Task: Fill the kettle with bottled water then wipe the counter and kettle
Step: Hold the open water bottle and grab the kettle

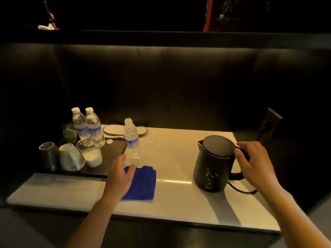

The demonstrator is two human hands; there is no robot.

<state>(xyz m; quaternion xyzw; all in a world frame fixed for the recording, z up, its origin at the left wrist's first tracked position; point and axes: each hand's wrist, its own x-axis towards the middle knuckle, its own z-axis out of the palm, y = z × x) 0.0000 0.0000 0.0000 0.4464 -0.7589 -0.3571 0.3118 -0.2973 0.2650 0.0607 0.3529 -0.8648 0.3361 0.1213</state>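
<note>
A black electric kettle (213, 167) stands on the pale counter (179, 203) at the right, its lid down. My right hand (254, 165) rests against the kettle's handle at the lid's rear edge, fingers curled around it. An uncapped clear water bottle (132, 138) stands upright near the counter's middle-left. Just in front of it lies a folded blue cloth (143, 183). My left hand (121, 176) hovers open over the cloth's left edge, a little below the bottle and not touching it.
Two capped water bottles (87, 124) stand at the back left on a dark tray (111, 154) with two mugs (60, 156), a small white cup (93, 156) and a loose bottle cap (109, 141). The kettle's cord (241, 189) runs right towards a wall socket (272, 122).
</note>
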